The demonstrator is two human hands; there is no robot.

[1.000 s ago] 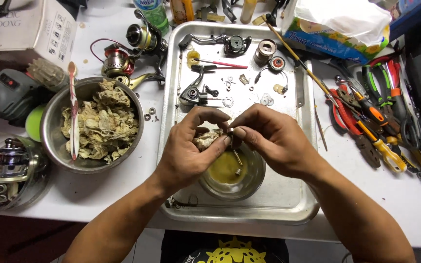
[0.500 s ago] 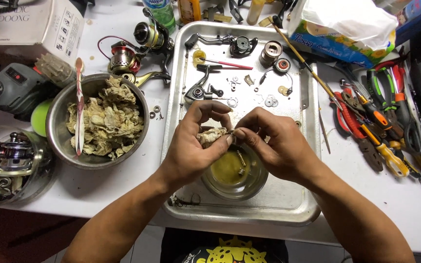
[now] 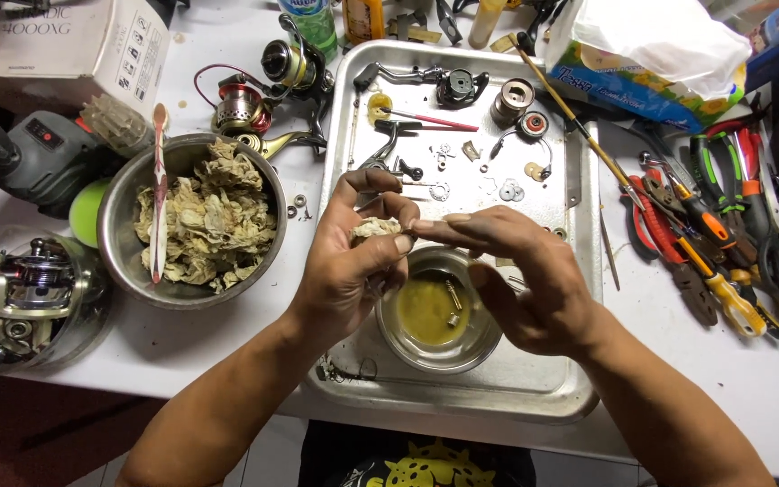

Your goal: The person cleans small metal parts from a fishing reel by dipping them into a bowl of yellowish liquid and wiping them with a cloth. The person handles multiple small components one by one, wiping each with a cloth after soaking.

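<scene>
Here a soiled tissue wad (image 3: 373, 229) is pinched by the left hand (image 3: 349, 261); the right hand's (image 3: 525, 280) fingertips are closed at it, their hold hidden; small parts could be dropped into the oily bowl (image 3: 435, 316).

Left hand (image 3: 349, 261) and right hand (image 3: 520, 275) together, fingertips apparently pinched.

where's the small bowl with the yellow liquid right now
In the head view the small steel bowl sits on the metal tray, near its front edge, directly under the left hand and right hand.
</scene>
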